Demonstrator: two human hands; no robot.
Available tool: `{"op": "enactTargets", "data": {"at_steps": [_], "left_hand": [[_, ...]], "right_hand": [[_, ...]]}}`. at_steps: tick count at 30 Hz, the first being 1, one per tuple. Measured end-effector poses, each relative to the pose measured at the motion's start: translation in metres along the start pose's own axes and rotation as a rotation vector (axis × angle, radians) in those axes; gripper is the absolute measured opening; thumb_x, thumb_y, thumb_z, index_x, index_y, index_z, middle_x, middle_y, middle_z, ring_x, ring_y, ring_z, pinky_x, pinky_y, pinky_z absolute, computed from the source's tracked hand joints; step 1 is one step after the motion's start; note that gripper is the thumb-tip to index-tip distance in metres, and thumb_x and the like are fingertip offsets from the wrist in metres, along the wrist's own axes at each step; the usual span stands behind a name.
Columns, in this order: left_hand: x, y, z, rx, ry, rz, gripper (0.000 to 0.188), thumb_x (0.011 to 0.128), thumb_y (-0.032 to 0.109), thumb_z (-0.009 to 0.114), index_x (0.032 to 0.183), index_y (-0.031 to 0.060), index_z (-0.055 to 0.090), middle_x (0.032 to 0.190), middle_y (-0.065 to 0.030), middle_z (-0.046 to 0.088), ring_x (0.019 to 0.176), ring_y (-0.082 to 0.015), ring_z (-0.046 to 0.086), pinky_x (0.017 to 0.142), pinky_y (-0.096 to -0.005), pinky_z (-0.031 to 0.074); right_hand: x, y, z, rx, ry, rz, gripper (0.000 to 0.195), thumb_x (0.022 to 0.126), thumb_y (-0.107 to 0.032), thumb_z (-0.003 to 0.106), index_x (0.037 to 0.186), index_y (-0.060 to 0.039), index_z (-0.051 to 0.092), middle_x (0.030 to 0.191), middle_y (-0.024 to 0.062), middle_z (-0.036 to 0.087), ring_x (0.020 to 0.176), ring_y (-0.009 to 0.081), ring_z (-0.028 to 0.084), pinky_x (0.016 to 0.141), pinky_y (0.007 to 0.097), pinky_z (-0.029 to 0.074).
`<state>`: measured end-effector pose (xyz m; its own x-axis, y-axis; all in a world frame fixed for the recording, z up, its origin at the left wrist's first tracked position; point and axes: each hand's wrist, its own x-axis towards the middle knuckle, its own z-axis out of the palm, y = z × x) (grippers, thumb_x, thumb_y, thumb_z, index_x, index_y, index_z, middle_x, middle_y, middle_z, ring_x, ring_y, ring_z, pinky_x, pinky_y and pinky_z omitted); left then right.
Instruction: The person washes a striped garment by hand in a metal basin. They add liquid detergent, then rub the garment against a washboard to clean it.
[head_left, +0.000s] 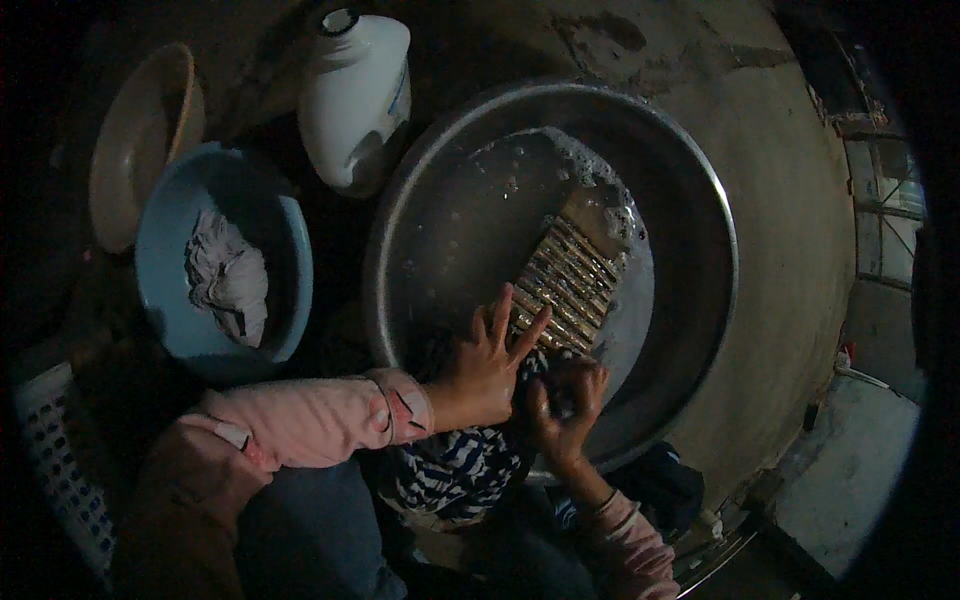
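Observation:
A wooden washboard (570, 285) slants in a large metal basin (731, 247), its ribs wet and partly above cloudy, foamy water (480, 202). My left hand (484, 367) lies with fingers spread over the washboard's lower end, nothing gripped in it. Beside it, my right hand (574, 409) is curled around part of a dark-and-white patterned cloth (461, 469) at the foot of the board. More of that cloth hangs over the basin's near rim, towards my knees. My left forearm hides some of it.
Left of the basin stands a light blue plastic basin (300, 232) holding a pale crumpled cloth (229, 277). Behind are a tan basin (124, 180) and a white plastic jug (356, 105). A perforated white crate (64, 457) is at lower left; dark fabric (660, 484) lies by the right rim.

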<state>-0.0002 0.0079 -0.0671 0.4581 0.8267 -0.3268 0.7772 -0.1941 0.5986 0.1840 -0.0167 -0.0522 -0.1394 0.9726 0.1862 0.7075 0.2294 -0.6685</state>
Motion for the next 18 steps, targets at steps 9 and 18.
{"op": "enactTargets", "data": {"at_steps": [9, 18], "left_hand": [[0.002, 0.006, -0.002, 0.017, 0.009, -0.039, 0.115, 0.076, 0.041, 0.079, 0.159, -0.0069, 0.016, 0.163, -0.0371, 0.005, 0.133, -0.0565, 0.037, 0.096, -0.0564, 0.053], [-0.001, -0.002, -0.003, -0.100, 0.113, 0.038, 0.124, 0.071, 0.037, 0.082, 0.164, 0.0093, 0.005, 0.163, -0.0358, -0.001, 0.131, -0.0624, 0.034, 0.093, -0.0588, 0.053]], "right_hand": [[0.119, 0.081, 0.063, -0.192, 0.129, 0.065, 0.038, 0.066, -0.013, 0.077, 0.103, -0.0098, 0.070, 0.115, 0.0181, 0.064, 0.116, 0.0395, 0.056, 0.091, 0.0521, 0.048], [0.006, -0.013, -0.002, 0.172, -0.022, 0.005, 0.016, 0.082, -0.011, 0.074, 0.093, -0.0031, 0.067, 0.099, 0.0174, 0.064, 0.093, 0.0350, 0.061, 0.084, 0.0426, 0.048]]}}
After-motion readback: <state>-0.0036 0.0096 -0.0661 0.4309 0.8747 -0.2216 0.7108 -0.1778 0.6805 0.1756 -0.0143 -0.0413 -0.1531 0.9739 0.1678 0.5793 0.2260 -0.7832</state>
